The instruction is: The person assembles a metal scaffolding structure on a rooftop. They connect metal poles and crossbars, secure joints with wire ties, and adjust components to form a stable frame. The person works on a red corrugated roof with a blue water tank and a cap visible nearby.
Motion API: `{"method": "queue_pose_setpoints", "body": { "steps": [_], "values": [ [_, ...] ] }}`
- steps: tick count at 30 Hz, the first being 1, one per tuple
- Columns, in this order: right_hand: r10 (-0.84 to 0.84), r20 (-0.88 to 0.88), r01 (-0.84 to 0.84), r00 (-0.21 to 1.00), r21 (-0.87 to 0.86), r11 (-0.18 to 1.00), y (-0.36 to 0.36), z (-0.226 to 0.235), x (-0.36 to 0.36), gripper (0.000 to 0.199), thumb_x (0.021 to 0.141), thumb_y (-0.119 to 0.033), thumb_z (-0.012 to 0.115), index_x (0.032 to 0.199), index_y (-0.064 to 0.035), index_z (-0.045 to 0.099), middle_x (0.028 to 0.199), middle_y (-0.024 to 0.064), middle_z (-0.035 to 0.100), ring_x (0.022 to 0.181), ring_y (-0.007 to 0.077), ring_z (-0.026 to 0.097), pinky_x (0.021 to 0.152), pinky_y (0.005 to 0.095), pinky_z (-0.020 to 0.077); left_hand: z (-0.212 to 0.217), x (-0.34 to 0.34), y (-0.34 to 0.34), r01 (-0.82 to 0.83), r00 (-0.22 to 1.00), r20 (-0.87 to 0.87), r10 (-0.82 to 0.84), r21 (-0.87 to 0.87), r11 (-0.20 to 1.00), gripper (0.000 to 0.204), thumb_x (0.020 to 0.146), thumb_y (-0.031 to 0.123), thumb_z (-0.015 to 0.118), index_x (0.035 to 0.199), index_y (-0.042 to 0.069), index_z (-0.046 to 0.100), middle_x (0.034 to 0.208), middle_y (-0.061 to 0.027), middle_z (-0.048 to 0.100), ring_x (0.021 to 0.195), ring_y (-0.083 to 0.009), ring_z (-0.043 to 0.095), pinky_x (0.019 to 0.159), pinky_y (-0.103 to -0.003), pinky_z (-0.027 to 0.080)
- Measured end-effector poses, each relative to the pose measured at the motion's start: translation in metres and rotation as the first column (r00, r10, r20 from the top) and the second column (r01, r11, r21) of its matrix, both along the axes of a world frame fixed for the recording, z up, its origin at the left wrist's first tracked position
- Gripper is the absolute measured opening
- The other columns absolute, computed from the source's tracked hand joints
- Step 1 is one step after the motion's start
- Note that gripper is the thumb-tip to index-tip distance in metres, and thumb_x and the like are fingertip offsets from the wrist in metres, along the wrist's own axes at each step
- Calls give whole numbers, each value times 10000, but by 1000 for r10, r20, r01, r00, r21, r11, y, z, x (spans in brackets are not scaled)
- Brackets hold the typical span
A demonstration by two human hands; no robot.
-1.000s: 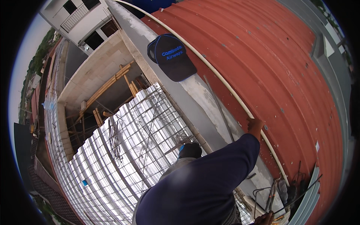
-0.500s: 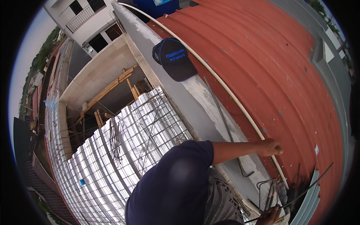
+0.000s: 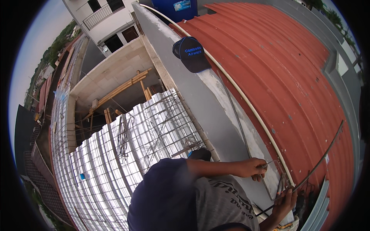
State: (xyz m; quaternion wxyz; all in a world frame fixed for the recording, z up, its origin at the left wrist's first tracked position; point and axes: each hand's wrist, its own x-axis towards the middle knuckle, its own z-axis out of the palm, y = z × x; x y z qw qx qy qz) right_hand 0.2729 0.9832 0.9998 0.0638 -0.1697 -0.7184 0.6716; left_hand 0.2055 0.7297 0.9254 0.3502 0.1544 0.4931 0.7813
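My left hand is closed around a thin bent steel rod, above the top of the grey wall. My right hand, lower and further right, grips a long dark steel bar that rises toward the upper right over the red roof. The bar's lower end passes below the right hand, near my grey shirt. Another long thin rod lies along the wall top, its near end hidden behind my left hand. Tools or metal pieces beside the right hand are too cluttered to make out.
A dark cap rests on the wall beside a pale pipe. Right of it spreads a red corrugated roof. On the left, steel mesh lies over shiny metal decking, with an opening and bamboo poles beyond. A blue tank stands behind.
My left hand has moved left and down from over the roof and now holds the bent rod. The right hand has risen slightly, and its bar tilts up more steeply. The view has shifted.
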Motion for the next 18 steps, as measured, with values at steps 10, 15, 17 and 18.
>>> {"method": "queue_pose_setpoints", "body": {
  "steps": [10, 15, 17, 18],
  "values": [
    [-72, -89, 92, 993, 250, 964, 5, 50, 28, 349, 978, -220, 478, 1266, -28, 520, 684, -34, 454, 513, 4, 356, 426, 184, 251, 27, 4, -88, -417, 906, 65, 419, -47, 908, 272, 992, 232, 472, 1095, -17, 498, 961, -145, 609, 803, -214, 666, 745, -313, 555],
    [-103, -489, 301, 866, 347, 888, 6, 94, 24, 383, 977, -246, 514, 1245, 27, 524, 706, 21, 507, 526, 82, 408, 463, 210, 320, 146, -60, -134, -608, 730, -392, 560, 2, 794, 284, 986, 216, 485, 1088, -45, 534, 918, -117, 611, 790, -175, 657, 684, -287, 542],
    [8, -607, 351, 794, 470, 809, 3, 120, 19, 404, 959, -237, 553, 1220, 71, 532, 683, 80, 577, 541, 153, 520, 487, 245, 430, 226, -80, -139, -661, 563, -593, 575, 94, 744, 255, 971, 187, 471, 1001, -51, 560, 806, -101, 625, 678, -156, 656, 624, -285, 526],
    [2, -604, 359, 797, 476, 803, 1, 130, 15, 403, 968, -250, 536, 1200, 80, 543, 669, 82, 574, 531, 159, 521, 475, 254, 434, 256, -95, -134, -645, 483, -636, 602, 206, 736, 240, 953, 177, 475, 953, -41, 575, 759, -99, 637, 628, -151, 649, 593, -282, 514]
  ]
}}
